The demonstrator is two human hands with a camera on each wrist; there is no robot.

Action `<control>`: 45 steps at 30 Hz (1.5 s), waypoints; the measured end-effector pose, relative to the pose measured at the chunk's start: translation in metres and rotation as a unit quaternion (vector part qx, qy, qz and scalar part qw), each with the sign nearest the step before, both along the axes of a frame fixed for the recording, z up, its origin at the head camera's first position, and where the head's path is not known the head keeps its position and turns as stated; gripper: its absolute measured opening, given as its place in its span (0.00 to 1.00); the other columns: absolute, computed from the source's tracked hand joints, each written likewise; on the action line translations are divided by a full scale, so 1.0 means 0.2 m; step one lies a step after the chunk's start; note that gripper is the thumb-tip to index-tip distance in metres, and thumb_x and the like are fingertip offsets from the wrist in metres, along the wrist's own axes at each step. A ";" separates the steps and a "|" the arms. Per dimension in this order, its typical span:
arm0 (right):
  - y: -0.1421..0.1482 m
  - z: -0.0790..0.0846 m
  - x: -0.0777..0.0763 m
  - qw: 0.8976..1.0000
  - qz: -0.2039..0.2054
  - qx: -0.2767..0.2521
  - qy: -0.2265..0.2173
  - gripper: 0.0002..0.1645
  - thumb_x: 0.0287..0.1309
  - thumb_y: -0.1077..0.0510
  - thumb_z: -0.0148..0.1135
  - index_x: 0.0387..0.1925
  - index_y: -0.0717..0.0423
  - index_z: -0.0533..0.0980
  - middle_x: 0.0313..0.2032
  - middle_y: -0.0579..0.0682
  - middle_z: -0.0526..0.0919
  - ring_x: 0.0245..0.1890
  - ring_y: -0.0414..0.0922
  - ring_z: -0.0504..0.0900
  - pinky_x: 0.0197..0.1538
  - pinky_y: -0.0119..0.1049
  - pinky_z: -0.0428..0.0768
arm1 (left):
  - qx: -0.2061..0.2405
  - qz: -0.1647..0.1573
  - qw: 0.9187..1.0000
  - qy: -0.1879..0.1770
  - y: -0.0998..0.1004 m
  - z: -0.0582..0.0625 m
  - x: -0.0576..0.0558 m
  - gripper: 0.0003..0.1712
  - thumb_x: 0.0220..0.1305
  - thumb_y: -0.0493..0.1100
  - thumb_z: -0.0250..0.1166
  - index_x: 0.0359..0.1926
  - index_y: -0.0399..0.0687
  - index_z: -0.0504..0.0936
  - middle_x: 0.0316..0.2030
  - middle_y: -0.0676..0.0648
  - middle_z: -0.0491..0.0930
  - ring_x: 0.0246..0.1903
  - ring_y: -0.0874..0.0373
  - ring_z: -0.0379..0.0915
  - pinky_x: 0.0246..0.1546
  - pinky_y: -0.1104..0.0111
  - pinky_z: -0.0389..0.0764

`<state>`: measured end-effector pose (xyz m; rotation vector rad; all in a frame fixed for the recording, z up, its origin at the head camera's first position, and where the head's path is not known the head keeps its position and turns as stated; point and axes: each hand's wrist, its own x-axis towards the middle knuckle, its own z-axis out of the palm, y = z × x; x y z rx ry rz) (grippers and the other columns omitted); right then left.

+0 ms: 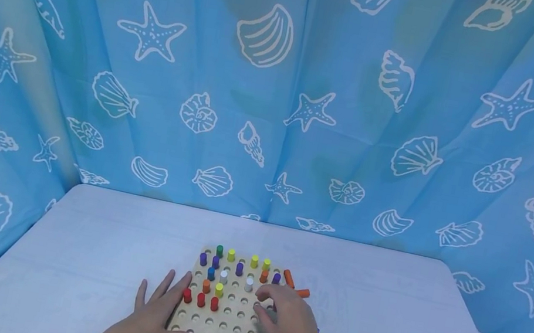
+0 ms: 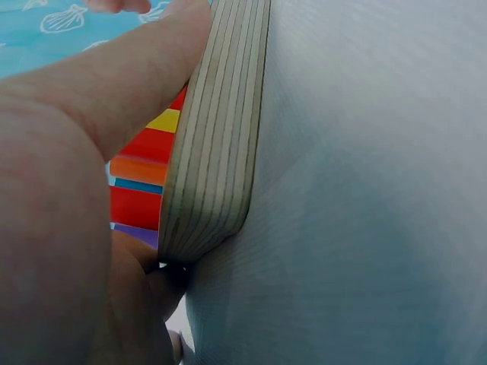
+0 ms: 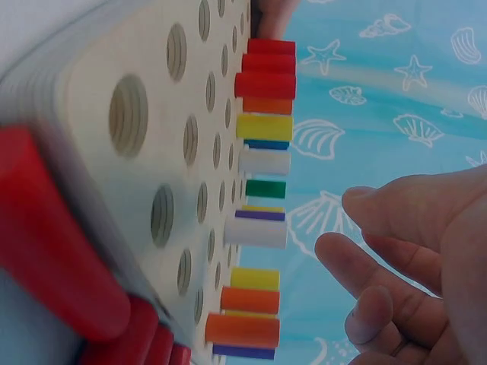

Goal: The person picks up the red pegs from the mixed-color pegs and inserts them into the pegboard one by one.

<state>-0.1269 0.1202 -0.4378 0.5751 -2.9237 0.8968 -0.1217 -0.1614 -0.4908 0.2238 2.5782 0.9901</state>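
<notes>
A wooden pegboard with rows of round holes lies flat on the table. Coloured pegs stand upright in it: red pegs at the left, a white peg near the middle and yellow pegs at the back. My left hand braces the board's front left corner, fingers straight and spread along its left side, thumb at the front edge. My right hand hovers over the board's right side, thumb and forefinger apart. In the right wrist view nothing is between those fingertips.
Loose orange pegs lie just off the board's back right corner. Loose red pegs lie along its right side, partly hidden by the right hand in the head view. A white cloth covers the table; a blue shell-print curtain hangs behind.
</notes>
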 end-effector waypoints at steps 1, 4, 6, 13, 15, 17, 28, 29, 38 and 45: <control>0.01 0.00 0.00 1.000 -0.001 0.000 0.001 0.09 0.62 0.55 0.70 0.43 0.50 0.82 0.38 0.40 0.84 0.36 0.40 0.80 0.39 0.38 0.82 | 0.000 0.001 1.000 -0.002 0.00 0.00 0.00 0.71 0.47 0.72 0.73 0.80 0.42 0.48 0.77 0.36 0.52 0.77 0.36 0.26 0.65 0.33 0.17; 0.03 0.00 0.00 1.000 -0.006 -0.006 0.006 0.10 0.62 0.55 0.70 0.43 0.51 0.82 0.38 0.41 0.85 0.34 0.39 0.79 0.37 0.35 0.81 | -0.001 0.002 1.000 -0.005 0.00 0.00 0.00 0.71 0.47 0.72 0.73 0.80 0.42 0.48 0.77 0.35 0.52 0.77 0.36 0.27 0.65 0.33 0.17; 0.04 -0.01 0.00 1.000 -0.010 -0.006 0.007 0.10 0.61 0.55 0.70 0.43 0.51 0.82 0.37 0.41 0.84 0.32 0.38 0.78 0.35 0.32 0.80 | -0.004 0.001 1.000 -0.004 0.00 -0.01 0.00 0.71 0.47 0.73 0.73 0.80 0.43 0.48 0.77 0.36 0.53 0.77 0.36 0.27 0.65 0.33 0.17; 0.07 -0.02 -0.01 0.999 -0.037 0.004 -0.003 0.10 0.61 0.54 0.71 0.43 0.48 0.81 0.37 0.40 0.82 0.33 0.38 0.78 0.38 0.33 0.81 | -0.006 -0.003 1.000 0.003 0.00 -0.01 -0.01 0.71 0.48 0.73 0.73 0.80 0.43 0.48 0.77 0.37 0.53 0.77 0.36 0.26 0.65 0.32 0.18; 0.08 -0.02 -0.01 0.999 -0.045 0.008 -0.009 0.10 0.61 0.53 0.71 0.43 0.48 0.81 0.36 0.40 0.82 0.33 0.39 0.77 0.39 0.34 0.82 | -0.005 -0.003 1.000 0.004 0.00 -0.01 -0.01 0.71 0.48 0.72 0.73 0.80 0.43 0.47 0.77 0.36 0.53 0.77 0.36 0.26 0.65 0.32 0.18; 0.08 -0.02 -0.01 0.998 -0.054 0.008 -0.012 0.11 0.60 0.53 0.72 0.43 0.48 0.81 0.36 0.40 0.81 0.32 0.38 0.76 0.38 0.32 0.81 | -0.004 -0.004 1.000 0.004 0.00 -0.01 0.00 0.71 0.47 0.72 0.73 0.80 0.43 0.47 0.77 0.36 0.53 0.77 0.36 0.26 0.65 0.32 0.17; 0.10 -0.06 -0.03 0.995 -0.092 -0.016 -0.031 0.16 0.59 0.54 0.73 0.48 0.49 0.79 0.37 0.40 0.82 0.32 0.36 0.75 0.39 0.33 0.81 | 0.002 -0.001 1.000 0.004 0.00 -0.02 0.00 0.71 0.47 0.72 0.73 0.80 0.43 0.48 0.77 0.37 0.52 0.77 0.37 0.26 0.65 0.33 0.17; 0.11 -0.06 -0.03 0.995 -0.095 -0.016 -0.031 0.16 0.58 0.54 0.73 0.48 0.49 0.79 0.37 0.40 0.82 0.32 0.35 0.75 0.39 0.33 0.82 | 0.000 -0.002 1.000 0.005 0.00 -0.02 0.00 0.71 0.47 0.72 0.73 0.80 0.43 0.48 0.77 0.36 0.53 0.77 0.36 0.26 0.65 0.33 0.17; 0.14 -0.07 -0.05 0.994 -0.104 0.012 -0.028 0.15 0.58 0.54 0.73 0.46 0.48 0.79 0.37 0.43 0.83 0.29 0.36 0.73 0.34 0.31 0.78 | -0.001 -0.002 1.000 0.004 0.00 -0.02 0.00 0.70 0.48 0.72 0.72 0.80 0.44 0.47 0.77 0.37 0.52 0.77 0.36 0.26 0.64 0.32 0.17; 0.15 -0.09 -0.07 0.993 -0.115 0.028 -0.029 0.15 0.57 0.55 0.74 0.45 0.49 0.80 0.38 0.43 0.84 0.31 0.36 0.76 0.37 0.35 0.82 | -0.002 0.001 1.000 0.002 -0.01 -0.04 -0.01 0.71 0.47 0.74 0.72 0.80 0.44 0.47 0.77 0.37 0.52 0.77 0.37 0.25 0.65 0.33 0.17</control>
